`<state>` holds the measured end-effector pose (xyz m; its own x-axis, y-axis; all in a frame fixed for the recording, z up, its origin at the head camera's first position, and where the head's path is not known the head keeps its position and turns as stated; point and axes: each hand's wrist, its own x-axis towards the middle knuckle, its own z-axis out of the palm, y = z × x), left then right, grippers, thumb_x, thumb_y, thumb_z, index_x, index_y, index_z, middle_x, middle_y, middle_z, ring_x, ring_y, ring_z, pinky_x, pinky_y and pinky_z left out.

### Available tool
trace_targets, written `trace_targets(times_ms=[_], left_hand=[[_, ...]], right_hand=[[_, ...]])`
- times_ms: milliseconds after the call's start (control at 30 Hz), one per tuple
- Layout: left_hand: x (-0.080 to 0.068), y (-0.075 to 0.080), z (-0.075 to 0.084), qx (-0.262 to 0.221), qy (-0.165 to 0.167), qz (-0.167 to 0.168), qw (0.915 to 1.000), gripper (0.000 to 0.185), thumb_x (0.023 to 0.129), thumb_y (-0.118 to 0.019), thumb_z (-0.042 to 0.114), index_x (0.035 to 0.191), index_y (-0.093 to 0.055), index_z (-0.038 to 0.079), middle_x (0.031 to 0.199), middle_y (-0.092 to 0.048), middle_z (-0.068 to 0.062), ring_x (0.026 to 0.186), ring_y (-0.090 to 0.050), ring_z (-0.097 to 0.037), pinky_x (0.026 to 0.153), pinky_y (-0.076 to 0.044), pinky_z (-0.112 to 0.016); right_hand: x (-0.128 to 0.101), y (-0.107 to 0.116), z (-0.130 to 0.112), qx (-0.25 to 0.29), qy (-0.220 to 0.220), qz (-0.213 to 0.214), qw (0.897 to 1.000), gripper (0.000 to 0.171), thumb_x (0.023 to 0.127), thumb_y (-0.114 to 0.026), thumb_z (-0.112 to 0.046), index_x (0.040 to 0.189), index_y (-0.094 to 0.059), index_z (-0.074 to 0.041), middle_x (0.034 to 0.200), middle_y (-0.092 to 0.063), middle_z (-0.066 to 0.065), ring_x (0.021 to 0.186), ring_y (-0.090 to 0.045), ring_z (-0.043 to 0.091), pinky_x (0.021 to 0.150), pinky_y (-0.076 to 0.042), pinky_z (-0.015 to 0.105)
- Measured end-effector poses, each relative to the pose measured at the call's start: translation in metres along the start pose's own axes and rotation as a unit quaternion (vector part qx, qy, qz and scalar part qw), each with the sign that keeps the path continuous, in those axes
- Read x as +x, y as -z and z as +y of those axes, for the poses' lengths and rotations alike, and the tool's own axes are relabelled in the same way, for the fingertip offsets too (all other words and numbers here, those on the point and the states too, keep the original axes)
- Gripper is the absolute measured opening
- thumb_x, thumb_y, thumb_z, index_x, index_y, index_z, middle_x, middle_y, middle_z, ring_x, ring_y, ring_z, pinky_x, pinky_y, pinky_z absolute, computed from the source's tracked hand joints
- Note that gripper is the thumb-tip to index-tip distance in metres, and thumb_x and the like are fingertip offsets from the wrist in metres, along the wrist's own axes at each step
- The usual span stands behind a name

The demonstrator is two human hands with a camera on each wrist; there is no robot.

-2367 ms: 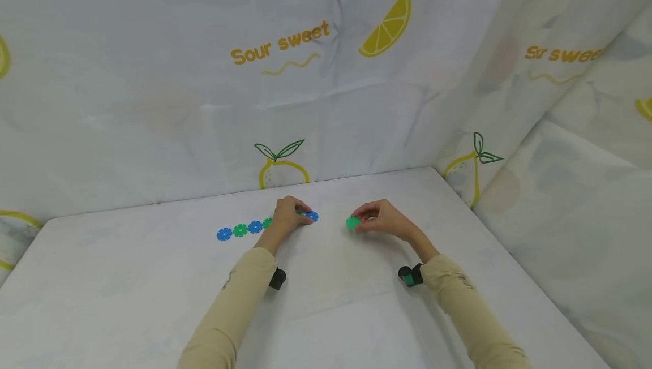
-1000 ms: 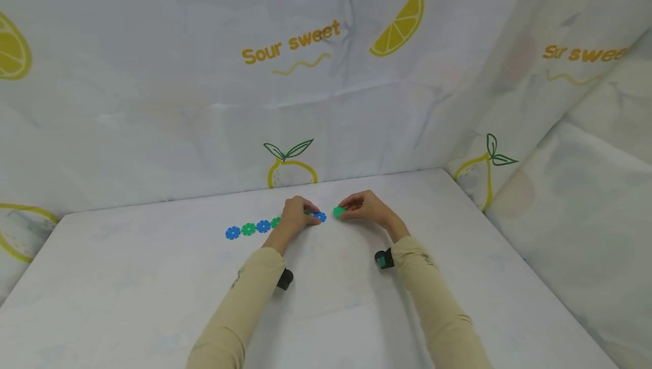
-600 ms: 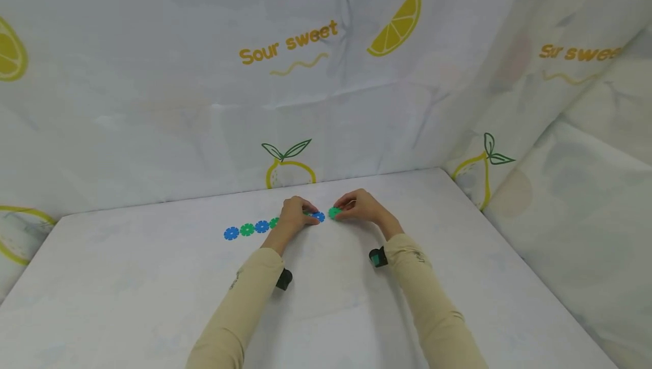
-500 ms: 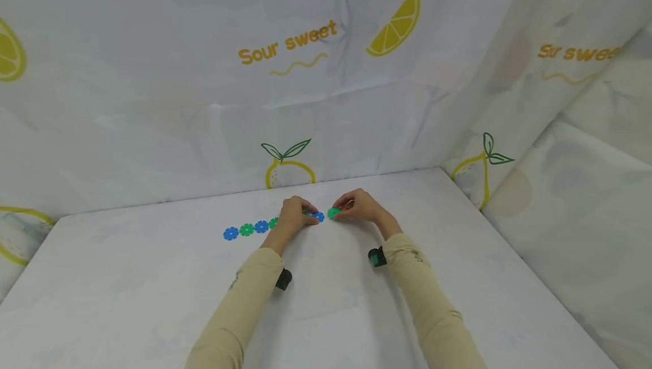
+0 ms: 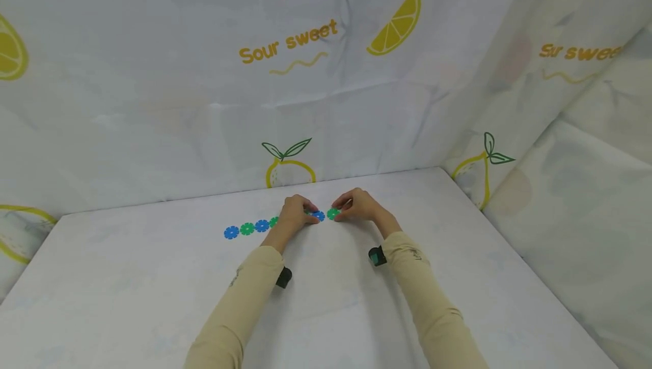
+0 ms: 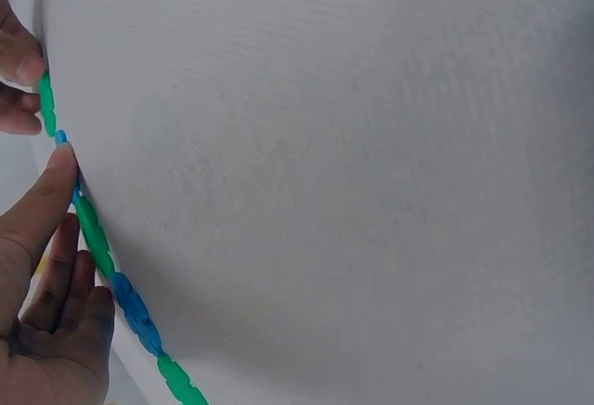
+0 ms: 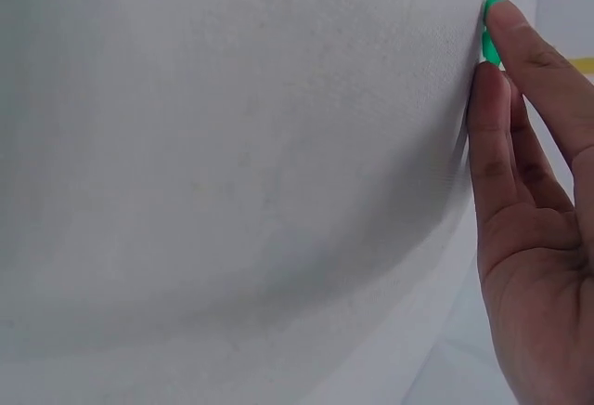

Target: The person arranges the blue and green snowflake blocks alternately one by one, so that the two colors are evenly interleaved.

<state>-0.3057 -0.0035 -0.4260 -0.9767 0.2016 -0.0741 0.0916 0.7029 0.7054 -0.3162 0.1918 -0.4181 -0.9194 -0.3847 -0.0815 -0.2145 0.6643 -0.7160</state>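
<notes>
My left hand (image 5: 294, 215) pinches a blue notched snowflake disc (image 5: 320, 216), the right end of a row of alternating blue and green discs. From there the row runs left through a green disc (image 5: 247, 228) to a blue end disc (image 5: 231, 232); my hand hides part of it. In the left wrist view the discs, such as a green one (image 6: 94, 236) and a blue one (image 6: 135, 313), meet edge to edge. My right hand (image 5: 360, 206) pinches a separate green disc (image 5: 333, 214) between thumb and fingers, a narrow gap right of the blue disc.
The white-covered table (image 5: 153, 295) spreads around both arms. Behind it hangs a white curtain (image 5: 178, 114) printed with lemons and lettering, which also closes off the right side. Dark wrist cameras (image 5: 377, 256) sit under both sleeves.
My right hand has carried the green disc leftward, narrowing the gap to the blue disc. Over the last half second it has barely moved. The left hand keeps its pinch on the blue disc.
</notes>
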Motion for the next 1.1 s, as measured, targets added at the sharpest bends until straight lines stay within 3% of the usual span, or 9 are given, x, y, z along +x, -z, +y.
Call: trace_targets(times_ms=[233, 500, 733, 933, 1100], left_hand=[[0.001, 0.002, 0.006, 0.031, 0.004, -0.006, 0.9995, 0.019, 0.07, -0.076, 0.012, 0.088, -0.071, 0.008, 0.092, -0.064, -0.004, 0.094, -0.054, -0.019, 0.087, -0.044, -0.034], [0.003, 0.004, 0.009, 0.053, 0.003, -0.028, 0.9982, 0.021, 0.072, -0.075, 0.013, 0.093, -0.07, 0.008, 0.093, -0.062, -0.004, 0.092, -0.053, -0.019, 0.085, -0.045, -0.034], [0.005, 0.004, 0.008, 0.078, -0.027, -0.054, 0.9951, 0.023, 0.075, -0.073, 0.014, 0.097, -0.067, 0.007, 0.097, -0.064, -0.005, 0.095, -0.056, -0.019, 0.087, -0.045, -0.033], [0.003, 0.005, 0.01, 0.088, -0.048, -0.054, 0.9936, 0.022, 0.075, -0.073, 0.012, 0.096, -0.068, 0.007, 0.096, -0.065, -0.004, 0.096, -0.057, -0.02, 0.088, -0.045, -0.033], [0.001, 0.006, 0.012, 0.098, -0.045, -0.048, 0.993, 0.021, 0.075, -0.073, 0.012, 0.095, -0.068, 0.008, 0.095, -0.064, -0.003, 0.098, -0.055, -0.02, 0.088, -0.044, -0.034]], right_hand=[[0.003, 0.001, -0.003, -0.03, 0.011, -0.007, 0.999, 0.023, 0.073, -0.074, -0.011, 0.093, -0.069, -0.002, 0.089, -0.067, 0.005, 0.076, -0.06, 0.013, 0.07, -0.05, 0.024], [0.005, -0.001, -0.009, -0.045, -0.015, -0.014, 0.999, 0.022, 0.073, -0.075, -0.013, 0.092, -0.069, -0.004, 0.086, -0.067, 0.003, 0.075, -0.058, 0.012, 0.067, -0.049, 0.024], [0.008, -0.003, -0.007, -0.047, -0.033, -0.013, 0.998, 0.021, 0.071, -0.076, -0.014, 0.091, -0.07, -0.007, 0.083, -0.066, 0.0, 0.073, -0.057, 0.012, 0.066, -0.049, 0.023], [0.008, -0.002, -0.008, -0.043, -0.026, -0.013, 0.999, 0.021, 0.071, -0.076, -0.013, 0.089, -0.07, -0.006, 0.081, -0.065, 0.001, 0.072, -0.057, 0.011, 0.065, -0.048, 0.023], [0.009, -0.003, -0.008, -0.041, -0.027, -0.014, 0.999, 0.02, 0.071, -0.076, -0.012, 0.088, -0.069, -0.006, 0.08, -0.065, 0.0, 0.071, -0.057, 0.011, 0.065, -0.048, 0.022]])
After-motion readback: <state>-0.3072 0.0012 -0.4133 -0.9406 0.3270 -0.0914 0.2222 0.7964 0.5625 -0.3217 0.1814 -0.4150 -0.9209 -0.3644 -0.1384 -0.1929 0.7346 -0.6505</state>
